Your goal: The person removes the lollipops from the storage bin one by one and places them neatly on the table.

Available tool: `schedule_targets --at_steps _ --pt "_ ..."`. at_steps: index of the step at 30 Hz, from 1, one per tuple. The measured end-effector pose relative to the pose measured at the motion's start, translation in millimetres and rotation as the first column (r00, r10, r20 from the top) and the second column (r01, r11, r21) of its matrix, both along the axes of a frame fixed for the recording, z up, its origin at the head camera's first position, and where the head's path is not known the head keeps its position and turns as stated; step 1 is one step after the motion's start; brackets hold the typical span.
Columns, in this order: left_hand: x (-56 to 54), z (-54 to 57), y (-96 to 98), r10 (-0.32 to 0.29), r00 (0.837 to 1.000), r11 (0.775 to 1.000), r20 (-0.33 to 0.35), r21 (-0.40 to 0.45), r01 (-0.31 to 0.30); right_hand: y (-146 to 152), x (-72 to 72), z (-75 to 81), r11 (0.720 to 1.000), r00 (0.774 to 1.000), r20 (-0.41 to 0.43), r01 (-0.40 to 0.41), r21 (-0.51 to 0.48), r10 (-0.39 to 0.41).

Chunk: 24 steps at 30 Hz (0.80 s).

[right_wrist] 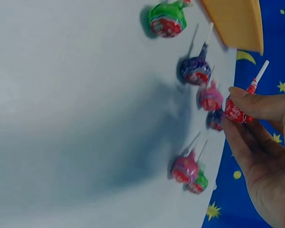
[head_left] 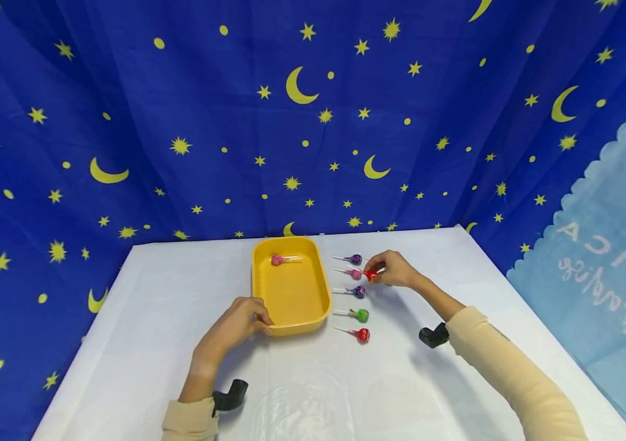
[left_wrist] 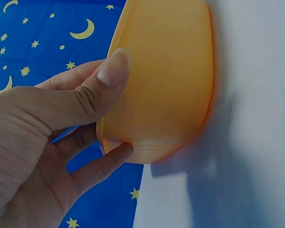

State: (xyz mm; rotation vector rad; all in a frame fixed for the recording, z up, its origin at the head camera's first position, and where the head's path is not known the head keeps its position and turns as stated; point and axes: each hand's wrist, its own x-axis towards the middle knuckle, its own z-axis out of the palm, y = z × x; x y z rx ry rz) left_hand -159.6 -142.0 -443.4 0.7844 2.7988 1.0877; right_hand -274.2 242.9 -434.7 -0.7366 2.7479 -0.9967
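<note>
My left hand (head_left: 239, 323) grips the rim of a yellow plastic tray (head_left: 256, 282) at its near left corner; the left wrist view shows the thumb on one side of the tray wall (left_wrist: 161, 85) and fingers on the other. Inside the tray lies a pink lollipop (head_left: 277, 260). My right hand (head_left: 392, 269) pinches a red-wrapped lollipop (right_wrist: 237, 110) by its head, with the white stick sticking out. Below and beside that hand, a column of lollipops lies right of the tray: purple (head_left: 356, 260), pink (head_left: 354, 275), purple (head_left: 359, 291), green (head_left: 361, 315) and red (head_left: 363, 335).
Another pink lollipop (right_wrist: 184, 169) and a green one (right_wrist: 198, 183) lie close together in the right wrist view; the right hand hides them from the head view. A white cloth covers the table (head_left: 192, 275). A blue star-patterned curtain (head_left: 208, 110) hangs behind it.
</note>
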Motion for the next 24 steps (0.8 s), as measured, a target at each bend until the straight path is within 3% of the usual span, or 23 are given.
schedule_targets --at_steps 11,24 --pt "0.2 0.3 0.2 -0.017 1.000 1.000 -0.003 0.015 0.017 21.4 7.0 -9.5 1.000 1.000 -0.018 -0.008 0.019 0.008" --pt "0.2 1.9 1.8 0.039 0.999 0.999 0.026 -0.024 -0.038 36.9 14.4 -19.8 0.998 0.998 0.050 -0.041 0.045 0.039"
